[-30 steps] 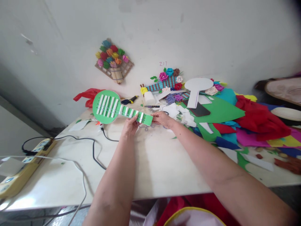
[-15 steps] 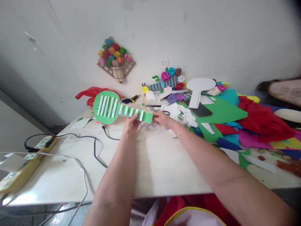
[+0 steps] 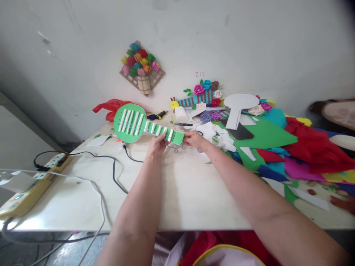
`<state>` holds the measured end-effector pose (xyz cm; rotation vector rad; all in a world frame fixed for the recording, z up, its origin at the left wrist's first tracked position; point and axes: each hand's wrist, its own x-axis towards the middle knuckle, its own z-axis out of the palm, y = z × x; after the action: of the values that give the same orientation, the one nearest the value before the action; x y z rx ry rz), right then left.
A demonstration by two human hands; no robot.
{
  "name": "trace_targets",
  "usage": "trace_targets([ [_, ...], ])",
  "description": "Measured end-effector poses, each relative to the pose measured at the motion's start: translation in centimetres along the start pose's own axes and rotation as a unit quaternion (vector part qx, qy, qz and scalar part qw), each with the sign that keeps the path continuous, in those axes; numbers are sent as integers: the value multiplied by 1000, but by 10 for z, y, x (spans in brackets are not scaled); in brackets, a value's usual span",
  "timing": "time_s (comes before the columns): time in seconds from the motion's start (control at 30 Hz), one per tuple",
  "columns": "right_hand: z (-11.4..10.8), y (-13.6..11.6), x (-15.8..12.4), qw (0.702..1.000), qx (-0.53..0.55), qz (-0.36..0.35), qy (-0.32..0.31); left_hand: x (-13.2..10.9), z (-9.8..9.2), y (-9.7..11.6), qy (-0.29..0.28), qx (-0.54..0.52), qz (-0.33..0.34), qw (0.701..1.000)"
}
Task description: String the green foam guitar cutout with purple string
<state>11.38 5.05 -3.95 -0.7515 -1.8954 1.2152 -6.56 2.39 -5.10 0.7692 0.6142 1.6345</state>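
A craft workspace, this: coloured sheets (image 3: 277, 135) lie heaped on the desk (image 3: 194, 195) right of the right grip (image 3: 194, 139), bright artificial flowers (image 3: 138, 61) deck the wall (image 3: 244, 55) beyond!

It's a busy pale table (image 3: 194, 203), and there's the dark pen (image 3: 183, 124), lying well back! Just behind it, a white roll (image 3: 181, 113); to its left, a yellow-and-black tool (image 3: 158, 115). White paper scraps (image 3: 206, 130) crowd its right side, with a green sheet (image 3: 271, 129) spreading farther right. Well left of the pen and nearer us, a black cable (image 3: 114, 173) snakes along, and beyond that, a yellow power strip (image 3: 29, 197).
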Motion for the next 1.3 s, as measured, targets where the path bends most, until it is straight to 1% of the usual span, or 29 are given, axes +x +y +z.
trace_targets([
  [0.23, 2, -7, -3, 1000, 12, -4, -15, 1, -1, -1, 0, 1, -7, 1000],
  [0.4, 2, -4, -1, 1000, 13, -19, -9, -1, 1, 1, 3, 6, -11, 1000],
  [0.6, 1, -4, -1, 999, 22, -36, -10, -1, 2, 1, -7, -5, -19, 1000],
  [0.8, 2, -7, -2, 999, 28, -22, -12, -2, 3, 1, -6, 8, -23, 1000],
  [0.93, 4, 0, 1, 999, 47, -17, -5, -1, 2, 0, -7, 1, -23, 1000],
  [1.1, 4, 7, 4, 998, 61, -21, -11, -3, 5, 1, -1, -4, -31, 1000],
  [1.3, 3, 2, 3, 999, 51, -15, -10, -6, 8, 2, -3, -4, -43, 999],
])
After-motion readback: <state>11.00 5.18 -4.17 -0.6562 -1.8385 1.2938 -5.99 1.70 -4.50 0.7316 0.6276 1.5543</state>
